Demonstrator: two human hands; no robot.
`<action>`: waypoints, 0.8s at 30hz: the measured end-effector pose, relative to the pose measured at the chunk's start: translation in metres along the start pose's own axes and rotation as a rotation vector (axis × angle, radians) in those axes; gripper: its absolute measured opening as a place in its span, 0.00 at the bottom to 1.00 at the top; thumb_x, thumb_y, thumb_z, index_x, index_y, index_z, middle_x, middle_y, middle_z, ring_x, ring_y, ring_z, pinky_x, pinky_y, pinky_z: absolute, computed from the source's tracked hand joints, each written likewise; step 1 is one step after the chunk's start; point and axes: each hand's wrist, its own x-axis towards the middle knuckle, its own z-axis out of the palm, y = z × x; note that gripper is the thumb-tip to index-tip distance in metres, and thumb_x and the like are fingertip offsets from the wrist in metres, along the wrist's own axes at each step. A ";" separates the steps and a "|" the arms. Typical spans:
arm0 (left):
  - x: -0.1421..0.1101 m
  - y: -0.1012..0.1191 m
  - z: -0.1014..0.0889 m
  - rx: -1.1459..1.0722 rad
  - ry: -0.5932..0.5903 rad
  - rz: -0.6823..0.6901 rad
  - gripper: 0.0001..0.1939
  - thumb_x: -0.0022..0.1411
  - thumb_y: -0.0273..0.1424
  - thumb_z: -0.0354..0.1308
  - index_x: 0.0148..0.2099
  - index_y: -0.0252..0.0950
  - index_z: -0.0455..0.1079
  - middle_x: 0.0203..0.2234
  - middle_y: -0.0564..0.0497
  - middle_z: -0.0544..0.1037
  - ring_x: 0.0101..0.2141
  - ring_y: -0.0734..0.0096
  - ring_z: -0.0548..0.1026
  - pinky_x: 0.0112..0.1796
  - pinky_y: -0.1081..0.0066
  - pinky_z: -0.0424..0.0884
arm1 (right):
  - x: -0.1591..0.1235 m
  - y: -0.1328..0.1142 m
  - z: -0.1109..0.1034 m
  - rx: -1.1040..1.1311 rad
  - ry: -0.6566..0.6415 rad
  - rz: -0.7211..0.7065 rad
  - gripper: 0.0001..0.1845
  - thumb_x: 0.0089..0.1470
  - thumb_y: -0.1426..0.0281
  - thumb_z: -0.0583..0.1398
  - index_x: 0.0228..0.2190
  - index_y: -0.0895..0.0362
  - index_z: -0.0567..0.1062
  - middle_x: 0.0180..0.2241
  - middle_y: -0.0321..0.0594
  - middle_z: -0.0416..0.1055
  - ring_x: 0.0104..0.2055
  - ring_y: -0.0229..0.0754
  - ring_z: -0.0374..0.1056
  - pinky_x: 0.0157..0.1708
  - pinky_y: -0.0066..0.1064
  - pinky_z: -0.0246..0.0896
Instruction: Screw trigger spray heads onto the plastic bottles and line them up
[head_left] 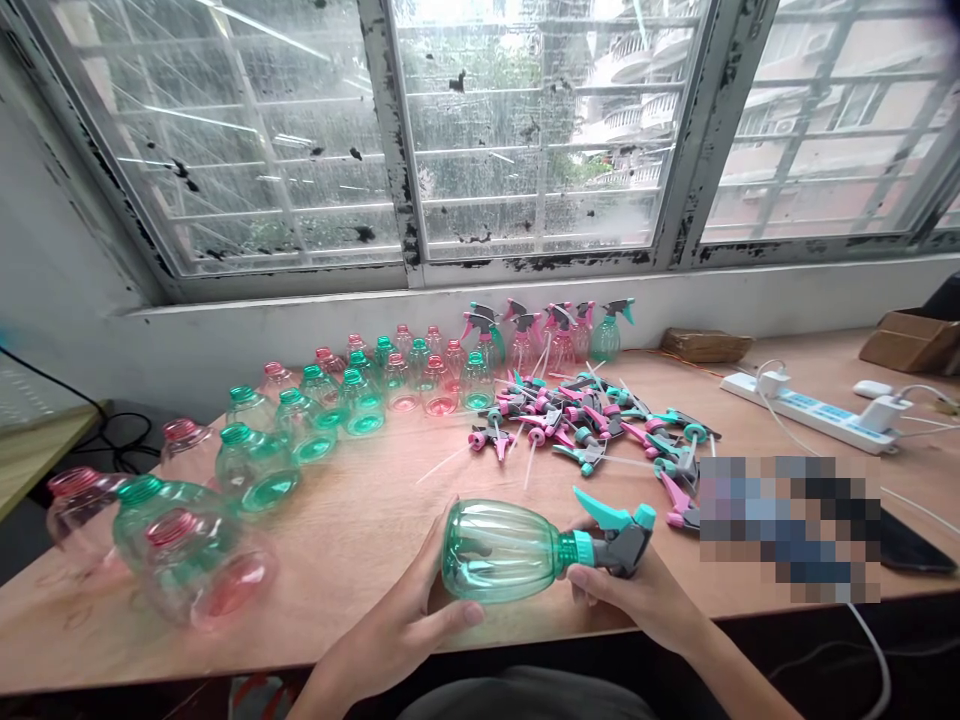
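**Table point(345, 540) heaped with sprayers point(589, 412); bottle point(499, 550) held sideways before them**

Its base is clasped by the left hand point(416, 615), fingers partly hidden; by the right hand point(641, 595), fingers closed, it is gripped at the fitted sprayer's point(626, 543) collar point(580, 546).

Wears dark grey cloth point(525, 698), visible only as a low, rounded patch along the bottom edge; shows too little to tell shirt from trousers. Has a bare left grip point(412, 615) and a bare right grip point(637, 592), each with slim fingers and a thumb. Is bare too along left forearm point(341, 680) and right forearm point(731, 668), both narrowing toward the wrist.
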 end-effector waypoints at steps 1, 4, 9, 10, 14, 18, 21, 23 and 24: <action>0.000 0.000 0.000 0.000 -0.001 -0.001 0.47 0.69 0.43 0.60 0.77 0.49 0.33 0.76 0.50 0.39 0.74 0.50 0.35 0.70 0.49 0.32 | 0.000 0.000 0.000 0.003 -0.006 -0.001 0.22 0.51 0.55 0.72 0.41 0.56 0.77 0.22 0.34 0.76 0.24 0.41 0.69 0.28 0.34 0.67; 0.001 0.001 0.001 -0.003 0.010 0.007 0.49 0.68 0.40 0.62 0.76 0.51 0.31 0.76 0.52 0.36 0.73 0.49 0.36 0.70 0.49 0.33 | 0.000 -0.001 0.000 0.003 -0.021 0.007 0.22 0.52 0.55 0.72 0.40 0.56 0.76 0.22 0.34 0.76 0.24 0.40 0.69 0.29 0.33 0.67; 0.001 0.002 0.001 0.003 0.022 0.029 0.51 0.68 0.37 0.62 0.75 0.58 0.26 0.76 0.57 0.36 0.73 0.50 0.40 0.70 0.50 0.39 | 0.000 -0.002 0.002 0.036 0.002 0.001 0.23 0.50 0.55 0.73 0.41 0.56 0.76 0.22 0.32 0.75 0.23 0.39 0.69 0.28 0.32 0.66; 0.001 0.002 0.001 -0.001 0.024 0.030 0.51 0.68 0.37 0.62 0.75 0.58 0.26 0.76 0.57 0.36 0.73 0.50 0.41 0.70 0.51 0.41 | 0.000 -0.002 0.002 0.037 0.005 -0.005 0.23 0.51 0.56 0.73 0.42 0.56 0.76 0.22 0.32 0.75 0.23 0.39 0.69 0.28 0.32 0.66; 0.001 0.002 0.002 -0.008 0.028 0.051 0.50 0.70 0.37 0.61 0.75 0.56 0.24 0.76 0.55 0.35 0.73 0.49 0.41 0.70 0.51 0.42 | 0.001 -0.001 0.001 0.017 -0.014 -0.013 0.23 0.52 0.56 0.72 0.42 0.56 0.76 0.22 0.33 0.76 0.23 0.40 0.69 0.28 0.32 0.67; 0.001 0.001 0.001 0.011 0.021 0.039 0.52 0.70 0.37 0.61 0.75 0.54 0.21 0.76 0.53 0.33 0.73 0.48 0.37 0.70 0.48 0.38 | 0.001 0.001 0.000 0.015 -0.015 -0.007 0.24 0.50 0.55 0.73 0.42 0.57 0.77 0.22 0.33 0.75 0.23 0.40 0.69 0.27 0.33 0.67; 0.000 0.001 0.001 0.022 -0.005 0.029 0.53 0.69 0.38 0.61 0.75 0.54 0.20 0.76 0.53 0.32 0.73 0.48 0.36 0.70 0.48 0.37 | 0.001 0.001 0.000 0.020 -0.024 -0.002 0.23 0.51 0.56 0.72 0.42 0.57 0.77 0.22 0.33 0.76 0.24 0.40 0.69 0.28 0.33 0.66; 0.000 0.001 0.001 0.008 -0.002 0.030 0.52 0.69 0.38 0.61 0.75 0.54 0.21 0.76 0.53 0.33 0.73 0.49 0.37 0.70 0.48 0.38 | 0.001 0.002 0.000 0.016 -0.021 -0.004 0.24 0.52 0.56 0.72 0.44 0.56 0.76 0.23 0.33 0.76 0.24 0.40 0.69 0.29 0.33 0.66; 0.001 0.001 0.001 -0.007 -0.003 0.031 0.52 0.69 0.38 0.61 0.75 0.53 0.22 0.76 0.52 0.35 0.73 0.50 0.38 0.70 0.49 0.38 | 0.001 0.002 0.000 0.012 -0.016 -0.006 0.23 0.52 0.56 0.72 0.44 0.56 0.76 0.23 0.33 0.77 0.24 0.41 0.70 0.29 0.34 0.66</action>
